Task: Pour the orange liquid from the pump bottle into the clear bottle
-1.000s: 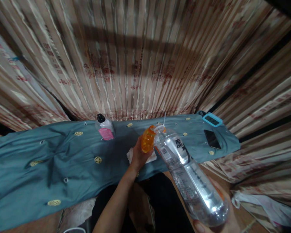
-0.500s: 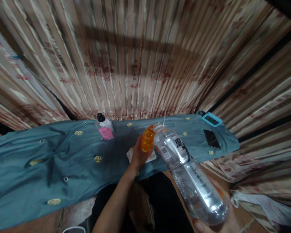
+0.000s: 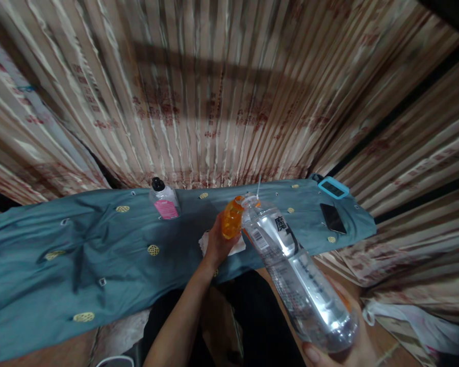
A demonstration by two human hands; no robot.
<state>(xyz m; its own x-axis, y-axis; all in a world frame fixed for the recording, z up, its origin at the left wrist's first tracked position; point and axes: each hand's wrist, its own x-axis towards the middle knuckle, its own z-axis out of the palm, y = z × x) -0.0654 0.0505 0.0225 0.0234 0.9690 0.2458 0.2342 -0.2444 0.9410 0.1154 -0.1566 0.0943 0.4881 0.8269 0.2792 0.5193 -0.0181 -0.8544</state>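
Over blue cloth (image 3: pixel 80 255), L hand (image 3: pixel 216 244) grips orange bottle (image 3: pixel 232 219); R hand (image 3: pixel 344 351) tilts clear bottle (image 3: pixel 294 275).

The clear plastic bottle (image 3: pixel 290 265), lower right of centre in the frame, carries a large black Chinese character, 魔, on its white label, with a barcode beside it too small to read. The red print on the curtain (image 3: pixel 214 102) behind is blurred and unreadable.
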